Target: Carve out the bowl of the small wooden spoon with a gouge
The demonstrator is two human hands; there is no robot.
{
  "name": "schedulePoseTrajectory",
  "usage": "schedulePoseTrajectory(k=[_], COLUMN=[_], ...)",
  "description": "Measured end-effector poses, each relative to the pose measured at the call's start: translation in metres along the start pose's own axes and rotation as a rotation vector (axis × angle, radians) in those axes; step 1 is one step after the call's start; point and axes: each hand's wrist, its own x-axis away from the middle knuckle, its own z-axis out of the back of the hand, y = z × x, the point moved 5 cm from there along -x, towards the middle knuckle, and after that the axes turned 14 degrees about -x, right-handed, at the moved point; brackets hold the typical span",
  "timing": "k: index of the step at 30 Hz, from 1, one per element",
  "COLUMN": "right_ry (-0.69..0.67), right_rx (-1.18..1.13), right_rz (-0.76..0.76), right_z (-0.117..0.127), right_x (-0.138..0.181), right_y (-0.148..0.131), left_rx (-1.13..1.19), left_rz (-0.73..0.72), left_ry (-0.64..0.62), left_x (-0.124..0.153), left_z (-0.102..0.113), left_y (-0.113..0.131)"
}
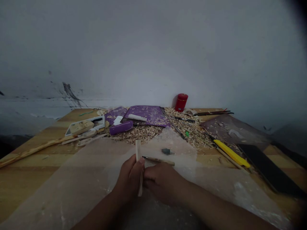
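Observation:
My left hand (129, 175) is closed around a pale wooden strip (138, 148), which stands nearly upright with its lower end showing beneath the fingers. Close against it on the right, my right hand (165, 182) has its fingers curled in toward the strip; what they hold, if anything, is hidden. Just beyond my right hand is a thin carving tool (159, 160) with a wooden handle and dark tip, apparently lying on the table. A small dark grey pointed piece (167, 151) lies a little behind it.
Wood shavings (141, 134) cover the back of the table around a purple sheet (153, 115). A white tray (103, 122) with a wood block is at left, near a long stick (35, 152). A red can (181, 102), yellow cutter (230, 152) and black phone-like slab (268, 169) stand or lie right.

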Motion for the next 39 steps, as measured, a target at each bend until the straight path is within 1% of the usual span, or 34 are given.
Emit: schedulePoseTrajectory(k=[3, 5, 7, 10, 14, 17, 20, 22, 24, 27, 29, 32, 36, 39], right_ry=[-0.025, 0.018, 0.083, 0.159, 0.193, 0.179, 0.120, 0.061, 0.014, 0.002, 0.036, 0.126, 0.226, 0.271], right_rx=[-0.070, -0.049, 0.012, 0.122, 0.242, 0.293, 0.305, 0.292, 0.267, 0.229, 0.223, 0.253, 0.315, 0.358], right_rz=[0.057, 0.055, 0.040, 0.038, 0.044, 0.024, 0.015, 0.025, 0.038, 0.056, 0.066, 0.070, 0.079, 0.084], right_z=[0.002, 0.000, -0.002, -0.009, -0.015, -0.013, -0.008, -0.003, 0.001, 0.004, 0.002, -0.002, -0.009, -0.010], right_x=[0.001, 0.002, 0.002, 0.003, 0.006, 0.007, 0.005, 0.003, 0.002, 0.001, 0.002, 0.004, 0.007, 0.007], right_y=[-0.002, -0.002, -0.002, -0.002, -0.004, -0.006, -0.008, -0.008, -0.009, -0.009, -0.010, -0.010, -0.011, -0.012], left_rx=[0.100, 0.140, 0.143, 0.101, 0.051, 0.030, 0.070, 0.117, 0.155, 0.185, 0.205, 0.182, 0.113, 0.098], left_rz=[0.057, 0.104, 0.132, 0.141, 0.104, 0.088, 0.066, 0.050, 0.055, 0.066, 0.081, 0.109, 0.071, 0.046], left_ry=[-0.050, -0.066, -0.072, -0.048, -0.021, 0.010, 0.025, -0.003, -0.064, -0.130, -0.144, -0.135, -0.037, 0.003], left_x=[0.002, 0.001, 0.000, -0.002, -0.003, -0.003, 0.000, 0.001, 0.001, -0.001, -0.003, -0.004, -0.003, -0.003], left_z=[-0.003, -0.003, -0.003, -0.001, 0.001, 0.003, 0.004, 0.003, -0.001, -0.006, -0.008, -0.007, 0.001, 0.003], left_y=[-0.002, -0.003, -0.003, -0.001, 0.003, 0.003, 0.004, 0.004, 0.001, -0.003, -0.007, -0.008, 0.000, 0.006])
